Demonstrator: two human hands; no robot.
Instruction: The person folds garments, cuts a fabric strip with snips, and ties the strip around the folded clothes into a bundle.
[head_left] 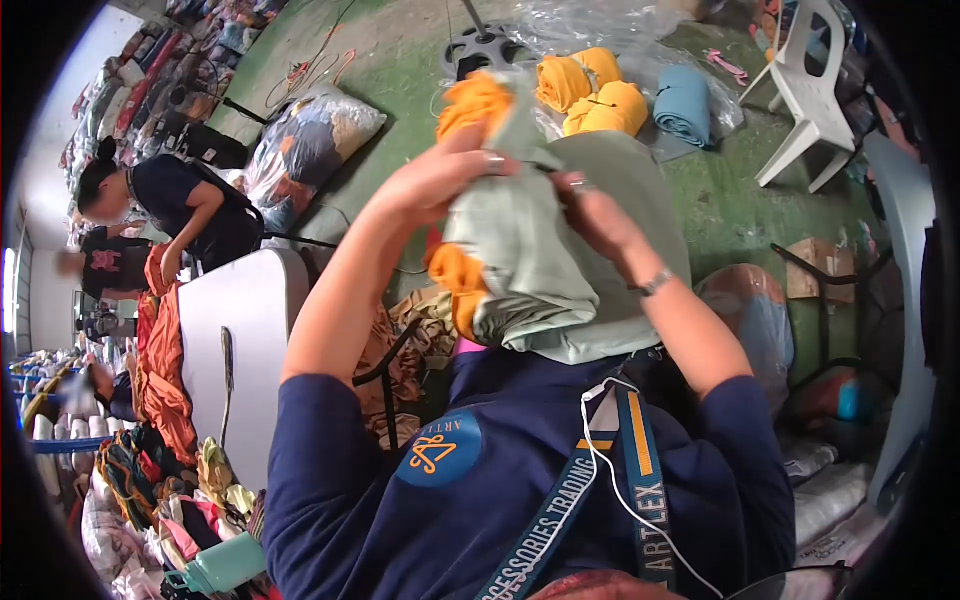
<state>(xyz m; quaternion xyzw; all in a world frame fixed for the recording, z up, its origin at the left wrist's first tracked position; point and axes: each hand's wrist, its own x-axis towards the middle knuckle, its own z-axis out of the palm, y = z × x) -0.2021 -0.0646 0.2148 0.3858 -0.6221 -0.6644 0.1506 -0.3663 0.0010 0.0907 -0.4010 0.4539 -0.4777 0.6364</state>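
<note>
Lanyard (545, 520) foremost, left fingers (478, 164) and right fingers (580, 190) grip green cloth (530, 255) (yellow rolls (608, 108), white chair (815, 97) beyond).

Left hand (438, 180), right hand (600, 218) nearby, forearms (340, 275) angled inward

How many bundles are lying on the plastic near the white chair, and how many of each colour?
Yellow bundles: 2
Blue bundle: 1
Total: 3
</note>
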